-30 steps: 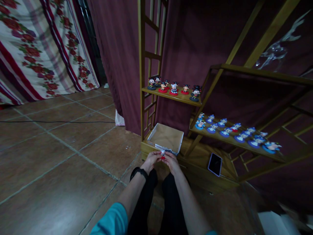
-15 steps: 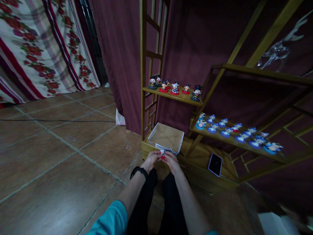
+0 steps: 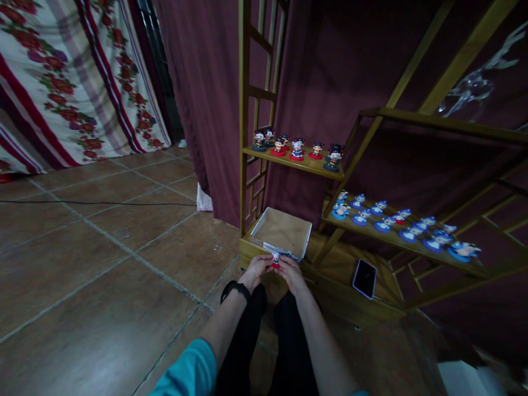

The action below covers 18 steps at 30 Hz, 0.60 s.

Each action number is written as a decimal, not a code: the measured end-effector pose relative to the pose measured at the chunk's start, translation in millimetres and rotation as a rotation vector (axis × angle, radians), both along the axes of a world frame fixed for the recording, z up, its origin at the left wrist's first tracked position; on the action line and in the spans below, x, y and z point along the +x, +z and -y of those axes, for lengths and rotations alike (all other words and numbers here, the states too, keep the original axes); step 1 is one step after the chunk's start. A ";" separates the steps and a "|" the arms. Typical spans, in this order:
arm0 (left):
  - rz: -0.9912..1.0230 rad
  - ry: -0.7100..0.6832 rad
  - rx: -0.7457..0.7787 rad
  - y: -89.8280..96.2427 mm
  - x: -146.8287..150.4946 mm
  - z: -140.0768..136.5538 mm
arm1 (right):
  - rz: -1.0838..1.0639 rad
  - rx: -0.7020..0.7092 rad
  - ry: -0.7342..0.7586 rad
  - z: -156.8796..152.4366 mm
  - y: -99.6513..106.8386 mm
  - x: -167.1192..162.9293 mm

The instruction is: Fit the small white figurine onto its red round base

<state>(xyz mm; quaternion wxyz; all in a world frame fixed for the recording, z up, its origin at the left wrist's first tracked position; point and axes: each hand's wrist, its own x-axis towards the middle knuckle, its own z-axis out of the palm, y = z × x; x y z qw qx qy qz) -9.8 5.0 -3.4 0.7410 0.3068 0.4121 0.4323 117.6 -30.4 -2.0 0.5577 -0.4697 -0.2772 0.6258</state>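
Between my two hands is a small figurine [image 3: 276,259] with a whitish head and a red round base. My left hand [image 3: 258,269], with a dark band on its wrist, pinches the figurine from the left. From the other side my right hand [image 3: 290,270] grips it too, fingers closed at the base. Both hands are just in front of an open shallow cardboard box [image 3: 282,231] on the low wooden shelf. The box's near wall is partly hidden by the figurine and my fingers.
Several figurines on red and dark bases stand on the upper shelf [image 3: 303,164]. Blue-based ones line the lower right shelf [image 3: 433,248]. A phone [image 3: 365,278] lies right of the box. A black cable [image 3: 99,203] crosses the tiled floor at left. A clear ornament [image 3: 474,91] stands upper right.
The view has shifted very slightly. Both hands keep hold of the figurine in front of the box, and its whitish head now shows a little more upright.
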 end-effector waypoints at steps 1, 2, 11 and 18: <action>-0.002 0.001 -0.001 0.5 0.2 0.3 | 0.001 -0.003 0.000 0.1 -0.1 0.1; -0.003 0.001 -0.001 0.9 0.4 0.6 | 0.001 -0.006 -0.002 0.1 -0.4 0.3; -0.007 -0.031 0.026 2.7 1.5 2.0 | -0.015 0.011 0.003 -0.6 -1.6 0.5; -0.057 -0.015 0.042 4.6 2.5 2.4 | -0.001 -0.003 0.011 -0.6 0.6 -0.1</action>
